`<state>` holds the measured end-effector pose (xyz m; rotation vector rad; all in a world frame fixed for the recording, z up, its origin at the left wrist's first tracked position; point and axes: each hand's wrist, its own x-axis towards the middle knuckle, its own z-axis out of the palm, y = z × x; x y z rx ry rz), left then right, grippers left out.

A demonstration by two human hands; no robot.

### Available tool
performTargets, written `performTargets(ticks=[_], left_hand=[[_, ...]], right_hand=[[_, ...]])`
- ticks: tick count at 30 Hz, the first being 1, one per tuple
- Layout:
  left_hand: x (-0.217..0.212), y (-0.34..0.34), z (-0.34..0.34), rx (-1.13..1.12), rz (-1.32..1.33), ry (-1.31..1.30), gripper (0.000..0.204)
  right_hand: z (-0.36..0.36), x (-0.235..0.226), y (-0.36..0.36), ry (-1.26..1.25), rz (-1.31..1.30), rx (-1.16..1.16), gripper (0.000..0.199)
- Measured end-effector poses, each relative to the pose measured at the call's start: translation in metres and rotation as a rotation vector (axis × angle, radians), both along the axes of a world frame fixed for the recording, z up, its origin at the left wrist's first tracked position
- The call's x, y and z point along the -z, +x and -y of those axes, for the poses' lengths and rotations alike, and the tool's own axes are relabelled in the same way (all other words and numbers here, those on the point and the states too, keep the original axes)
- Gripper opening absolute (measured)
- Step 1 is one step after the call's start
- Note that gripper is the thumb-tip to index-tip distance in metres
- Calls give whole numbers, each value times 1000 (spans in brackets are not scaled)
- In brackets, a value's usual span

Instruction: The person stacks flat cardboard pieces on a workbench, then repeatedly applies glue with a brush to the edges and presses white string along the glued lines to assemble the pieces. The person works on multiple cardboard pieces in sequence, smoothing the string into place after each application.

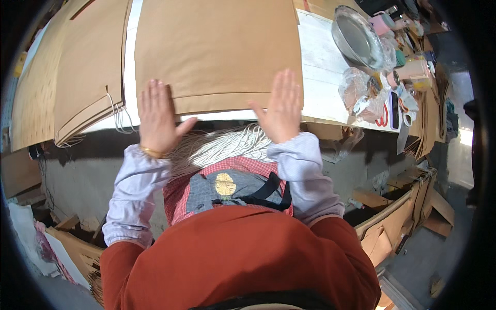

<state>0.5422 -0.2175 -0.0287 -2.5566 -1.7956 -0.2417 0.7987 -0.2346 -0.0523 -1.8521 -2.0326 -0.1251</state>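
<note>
My left hand (157, 116) lies flat, fingers outstretched, on the near left edge of a large brown paper sheet or flat paper bag (217, 51). On its near right edge rests my right hand (281, 108), also flat with the thumb spread inward. A folded strip runs along the paper's near edge between them. Neither hand grips anything. Across my lap, just below the table edge, hangs a thick bundle of white cords (227, 147). Left of my left hand is a stack of flat brown paper bags (90, 77), with white cord loops (119, 111) at its near corner.
On the table's right side are a metal basin (356, 39), crumpled clear plastic (356, 88), red-handled scissors (382, 116), a phone (394, 109) and a roll of tape (407, 119). Cardboard boxes (387, 232) stand on the floor at lower right.
</note>
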Motion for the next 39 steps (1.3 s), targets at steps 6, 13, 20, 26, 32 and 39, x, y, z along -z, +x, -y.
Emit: performTargets(ticks=[6, 13, 20, 26, 32, 39], left_hand=[[34, -44, -8, -120, 968, -47, 60], [30, -33, -8, -183, 852, 42, 52], [43, -36, -9, -195, 812, 86, 53], [27, -43, -5, -309, 805, 173, 62], [6, -59, 14, -452, 1266, -190, 63], [18, -196, 9, -532, 1004, 476, 47]], right_hand=[[4, 26, 67, 142, -410, 232, 50], [-9, 0, 59, 13, -434, 353, 40], [-7, 26, 58, 42, -268, 346, 35], [4, -33, 66, -229, -1634, 358, 35], [16, -34, 80, -336, -1047, 74, 40], [-49, -3, -54, -434, -811, -120, 42]])
